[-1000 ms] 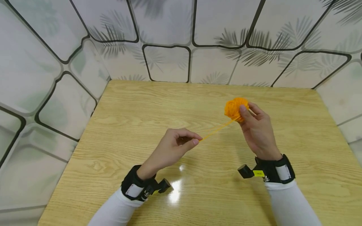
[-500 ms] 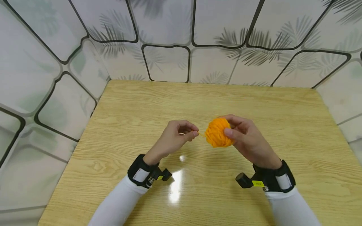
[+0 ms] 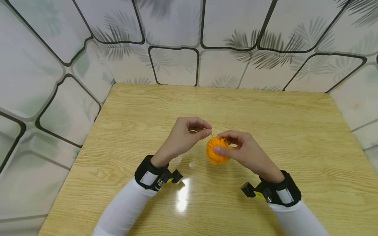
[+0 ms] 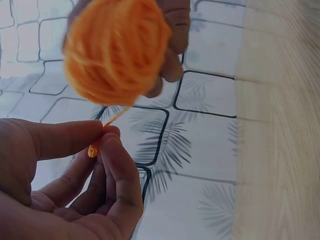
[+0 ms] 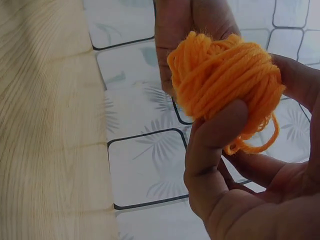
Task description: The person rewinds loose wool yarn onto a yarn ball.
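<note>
An orange ball of yarn (image 3: 217,154) is held above the table by my right hand (image 3: 251,154), thumb on the near side and fingers behind it. In the right wrist view the wound strands of the yarn ball (image 5: 230,80) show clearly, with a small loose loop hanging below. My left hand (image 3: 187,136) pinches the yarn's end between thumb and index finger, just left of the ball and slightly farther back. A short strand (image 4: 117,116) runs from the pinch to the ball in the left wrist view, and a small orange tuft (image 4: 93,150) pokes out under the fingertips.
Both hands are over a light wooden table (image 3: 133,111), which reflects a bright light near its front. Behind and to the left stand panels (image 3: 177,65) patterned with dark outlines and palm leaves. Each wrist wears a black strap (image 3: 284,188) with a small camera.
My right hand has brought the yarn ball left and nearer to me, close to the left hand. The strand between them has shortened. My left hand has shifted slightly away from me.
</note>
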`<state>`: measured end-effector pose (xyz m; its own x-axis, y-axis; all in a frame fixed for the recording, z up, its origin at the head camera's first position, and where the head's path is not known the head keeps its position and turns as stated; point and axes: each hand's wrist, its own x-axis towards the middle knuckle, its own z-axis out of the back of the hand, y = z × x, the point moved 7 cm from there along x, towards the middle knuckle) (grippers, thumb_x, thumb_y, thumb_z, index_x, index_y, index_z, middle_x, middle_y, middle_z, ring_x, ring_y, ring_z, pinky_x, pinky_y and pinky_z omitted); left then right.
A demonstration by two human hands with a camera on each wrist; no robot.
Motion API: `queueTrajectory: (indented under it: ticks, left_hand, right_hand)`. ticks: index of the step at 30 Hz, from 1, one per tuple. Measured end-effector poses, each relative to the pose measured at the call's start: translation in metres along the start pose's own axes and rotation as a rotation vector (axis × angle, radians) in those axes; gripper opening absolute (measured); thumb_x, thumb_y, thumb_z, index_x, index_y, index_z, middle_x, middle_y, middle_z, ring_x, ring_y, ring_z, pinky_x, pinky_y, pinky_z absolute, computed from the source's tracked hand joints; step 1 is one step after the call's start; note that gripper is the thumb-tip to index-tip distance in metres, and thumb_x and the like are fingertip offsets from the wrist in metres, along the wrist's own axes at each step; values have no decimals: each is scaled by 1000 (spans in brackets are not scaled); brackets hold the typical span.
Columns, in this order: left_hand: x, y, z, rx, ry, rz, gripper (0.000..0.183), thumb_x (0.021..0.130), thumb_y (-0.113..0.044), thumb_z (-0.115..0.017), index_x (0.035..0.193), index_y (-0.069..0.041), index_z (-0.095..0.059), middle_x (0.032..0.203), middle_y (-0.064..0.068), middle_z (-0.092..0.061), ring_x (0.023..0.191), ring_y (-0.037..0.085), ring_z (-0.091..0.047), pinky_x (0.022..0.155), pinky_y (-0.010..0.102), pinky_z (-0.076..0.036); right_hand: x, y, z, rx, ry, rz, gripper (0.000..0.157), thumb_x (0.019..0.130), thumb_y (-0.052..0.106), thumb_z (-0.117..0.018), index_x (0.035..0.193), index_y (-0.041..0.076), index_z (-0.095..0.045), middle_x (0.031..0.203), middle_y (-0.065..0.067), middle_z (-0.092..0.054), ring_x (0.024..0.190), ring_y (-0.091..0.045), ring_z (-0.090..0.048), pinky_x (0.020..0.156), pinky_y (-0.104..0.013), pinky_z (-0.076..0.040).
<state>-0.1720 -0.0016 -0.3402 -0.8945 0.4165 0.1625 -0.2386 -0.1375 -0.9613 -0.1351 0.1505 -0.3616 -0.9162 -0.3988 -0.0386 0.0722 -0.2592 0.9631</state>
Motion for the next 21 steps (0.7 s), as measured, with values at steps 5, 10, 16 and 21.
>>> queueTrajectory:
  ticks: [5,10,16,21]
  left_hand:
    - [-8,-2,-5,69,-21,-109,10,84,-18,-66,91,-11,-69,89,-3,-65,79,11,-61,69,30,-49]
    - [-19,-7,-10,217,-65,-213,11,87,-17,-62,94,-11,-69,91,-6,-64,80,4,-59,70,25,-48]
    - [-27,-4,-24,375,4,-217,34,88,-32,-60,113,-8,-62,107,-2,-62,93,6,-57,77,21,-45]
    - [-26,8,-32,435,70,-142,55,84,-43,-62,124,-6,-54,116,2,-59,95,9,-56,78,19,-43]
  right_hand:
    - [6,-11,4,-52,-64,-67,42,81,41,-67,112,15,-58,108,-4,-60,92,-23,-60,72,-38,-49]
    - [11,-19,4,63,-103,-121,45,84,41,-64,115,10,-55,112,-11,-53,78,-26,-59,62,-35,-48]
    - [17,-27,4,92,-174,-172,44,85,45,-60,109,8,-55,106,-15,-51,60,-24,-49,49,-31,-42]
    - [24,-36,1,151,-150,-220,50,88,48,-54,112,5,-52,103,-17,-50,61,-22,-49,47,-29,-42]
